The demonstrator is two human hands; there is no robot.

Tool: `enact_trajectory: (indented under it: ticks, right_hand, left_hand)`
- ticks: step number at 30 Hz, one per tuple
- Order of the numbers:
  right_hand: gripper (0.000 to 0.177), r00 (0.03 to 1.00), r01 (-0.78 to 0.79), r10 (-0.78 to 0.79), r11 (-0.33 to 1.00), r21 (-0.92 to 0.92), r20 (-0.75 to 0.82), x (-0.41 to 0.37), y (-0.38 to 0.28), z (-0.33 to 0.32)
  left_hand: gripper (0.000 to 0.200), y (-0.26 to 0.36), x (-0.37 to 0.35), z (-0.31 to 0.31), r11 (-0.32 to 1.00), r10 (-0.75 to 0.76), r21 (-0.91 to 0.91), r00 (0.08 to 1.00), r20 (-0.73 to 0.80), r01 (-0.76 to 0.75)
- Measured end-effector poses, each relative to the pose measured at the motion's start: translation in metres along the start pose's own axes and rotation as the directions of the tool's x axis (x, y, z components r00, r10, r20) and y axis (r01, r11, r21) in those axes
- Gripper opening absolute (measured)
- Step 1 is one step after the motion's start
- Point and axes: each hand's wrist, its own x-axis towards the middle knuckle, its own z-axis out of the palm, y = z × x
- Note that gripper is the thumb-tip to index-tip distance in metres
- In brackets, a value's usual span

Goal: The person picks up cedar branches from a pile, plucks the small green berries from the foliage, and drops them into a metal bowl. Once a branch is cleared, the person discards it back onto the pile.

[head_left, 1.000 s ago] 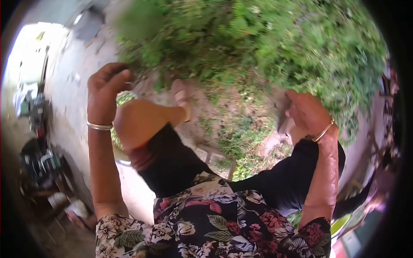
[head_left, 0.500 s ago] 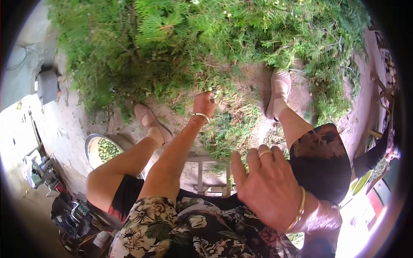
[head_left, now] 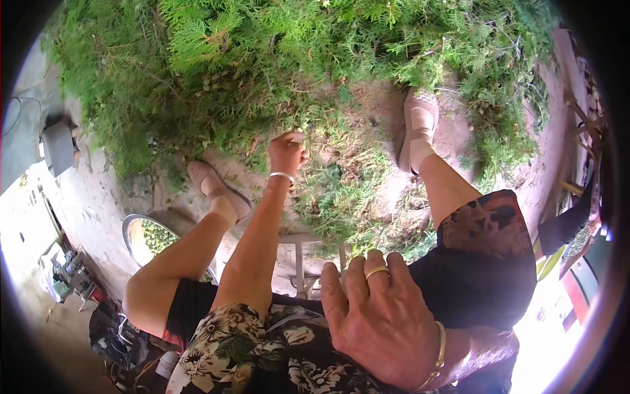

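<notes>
My left hand [head_left: 287, 153], with a silver bangle at the wrist, is closed just above the cut greenery between my feet. Its fingers are curled, and what they hold, if anything, is hidden. Nearest to it lie loose clippings [head_left: 348, 161], green and yellowish. My right hand [head_left: 377, 322] is low over my lap, back upward, its fingers stretched out and slightly apart. It wears a ring and a gold bangle, and nothing shows in it. Beyond my feet spreads a large heap of leafy conifer branches [head_left: 275, 59].
A round metal-rimmed basin [head_left: 128, 235] holding small green pieces stands beside my left leg. A wooden frame [head_left: 299, 262] is under me. At the far left is a grey block [head_left: 59, 146]; tools and machinery [head_left: 72, 272] sit lower left. Wooden poles [head_left: 584, 118] lean at right.
My right hand has come down and to the left, closer to my lap. The left hand, still closed, has shifted slightly left. The whole view has also moved a little.
</notes>
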Motion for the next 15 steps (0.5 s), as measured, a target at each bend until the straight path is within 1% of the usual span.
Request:
enact_trajectory:
  ticks: [1, 2, 3, 4, 5, 6, 7, 8, 9, 10, 11, 12, 13, 14, 15]
  right_hand:
    - [0.025, 1.0, 0.016, -0.016, 0.999, -0.033, 0.003, -0.001, -0.001, 0.001]
    - [0.026, 0.999, 0.032, -0.032, 0.997, -0.066, 0.007, -0.002, -0.002, 0.002]
    - [0.026, 0.999, 0.035, -0.035, 0.997, -0.064, 0.01, -0.001, 0.0, 0.001]
    - [0.032, 0.99, 0.054, -0.051, 0.998, -0.019, 0.129, 0.001, 0.002, 0.0]
    - [0.04, 0.967, 0.065, -0.07, 0.998, 0.027, 0.245, 0.002, 0.004, -0.001]
    - [0.04, 0.966, 0.064, -0.068, 0.998, 0.027, 0.249, 0.0, 0.002, 0.004]
    - [0.033, 0.99, 0.03, -0.032, 0.999, 0.011, 0.14, -0.004, -0.001, 0.013]
    - [0.026, 1.0, -0.005, 0.005, 1.0, -0.002, 0.029, -0.005, -0.003, 0.018]
    - [0.026, 0.999, -0.009, 0.009, 1.0, -0.001, 0.032, -0.003, -0.001, 0.013]
    - [0.027, 0.997, 0.035, -0.032, 0.999, -0.036, 0.068, 0.001, 0.001, 0.003]
    - [0.027, 0.992, 0.079, -0.071, 0.994, -0.069, 0.106, 0.003, 0.002, -0.002]
    - [0.027, 0.992, 0.075, -0.067, 0.995, -0.071, 0.111, 0.004, 0.002, -0.002]
    - [0.027, 0.99, 0.08, -0.07, 0.994, -0.076, 0.121, 0.004, 0.002, -0.001]
    - [0.026, 0.989, 0.085, -0.074, 0.993, -0.081, 0.13, 0.005, 0.002, -0.001]
    - [0.026, 0.989, 0.082, -0.07, 0.993, -0.082, 0.134, 0.006, 0.003, -0.002]
  left_hand:
    - [0.012, -0.009, 0.001, -0.015, 0.994, -0.047, -0.093, 0.997, 0.065, 0.053]
    - [0.012, -0.019, 0.002, -0.023, 0.994, -0.05, -0.092, 0.997, 0.06, 0.055]
    - [0.011, -0.022, -0.001, -0.027, 0.979, -0.061, -0.192, 0.998, 0.021, 0.064]
    - [0.01, -0.024, -0.002, -0.029, 0.954, -0.075, -0.292, 0.997, -0.014, 0.068]
    - [0.006, -0.021, -0.003, -0.029, 0.976, -0.019, -0.216, 0.999, -0.03, 0.012]
    - [0.006, -0.026, 0.006, -0.028, 0.976, -0.023, -0.217, 0.999, -0.029, 0.016]
    - [0.006, -0.034, 0.02, -0.025, 0.988, 0.115, 0.113, 0.99, -0.077, -0.106]
    - [0.005, -0.038, 0.03, -0.022, 0.878, 0.259, 0.434, 0.963, -0.074, -0.203]
    - [0.007, -0.023, 0.025, -0.012, 0.679, 0.434, 0.667, 0.9, -0.027, -0.307]
    - [0.007, -0.021, 0.027, -0.004, 0.68, 0.431, 0.666, 0.902, -0.024, -0.307]
    - [0.009, -0.02, 0.03, 0.003, 0.519, 0.578, 0.763, 0.816, 0.017, -0.384]
    - [0.011, -0.02, 0.033, 0.01, 0.338, 0.701, 0.838, 0.709, 0.08, -0.429]
    - [0.013, -0.02, 0.033, 0.015, 0.473, 0.578, 0.803, 0.815, 0.029, -0.363]
    - [0.013, -0.021, 0.038, 0.016, 0.477, 0.576, 0.799, 0.817, 0.031, -0.366]
    - [0.015, -0.024, 0.046, 0.013, 0.417, 0.551, 0.83, 0.83, 0.093, -0.37]
